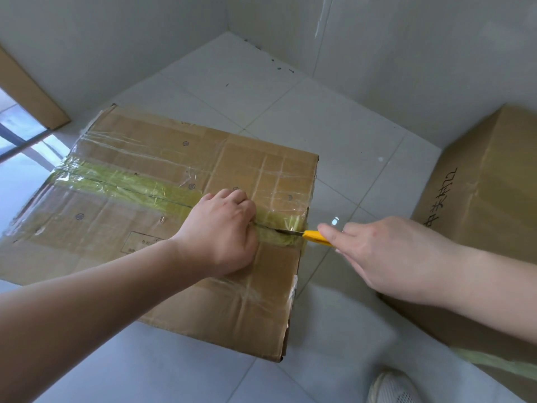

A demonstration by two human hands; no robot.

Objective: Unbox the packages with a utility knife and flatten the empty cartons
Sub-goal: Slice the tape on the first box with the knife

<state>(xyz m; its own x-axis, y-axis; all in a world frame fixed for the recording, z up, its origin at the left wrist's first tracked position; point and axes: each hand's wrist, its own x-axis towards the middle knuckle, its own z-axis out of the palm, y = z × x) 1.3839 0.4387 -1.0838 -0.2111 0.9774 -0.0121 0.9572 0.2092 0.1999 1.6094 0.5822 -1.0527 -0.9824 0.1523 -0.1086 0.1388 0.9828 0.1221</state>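
Early in the job, by the look of it. Large brown cardboard carton (pixel 162 216) sitting flaps-up on the pale tiled floor (pixel 290 112), wrapped in clear tape and sealed along the centre seam with a band of yellow-green tape (pixel 122 181). Dark slit already visible down most of that band, from the far left edge towards the near right end. Left hand (pixel 223 228) curled into a loose fist and pressed knuckles-down on the seam, holding nothing, just pinning the lid. Right hand (pixel 386 254) wrapped around the yellow-handled utility knife (pixel 315 237), blade tip sunk in the tape just beside the left knuckles, at the carton's right edge (uncomfortably near those fingers). Seam cut therefore nearly finished, judging from the slit; side tape apparently still uncut, flaps still closed, contents not out, nothing flattened. Second brown cardboard box (pixel 482 216) with black printed characters standing to the right, near the white shoe (pixel 392 388); unclear whether sealed. Flat cardboard sheet (pixel 32 91) leaning on the wall at far left, possibly an already collapsed carton, though hard to tell.
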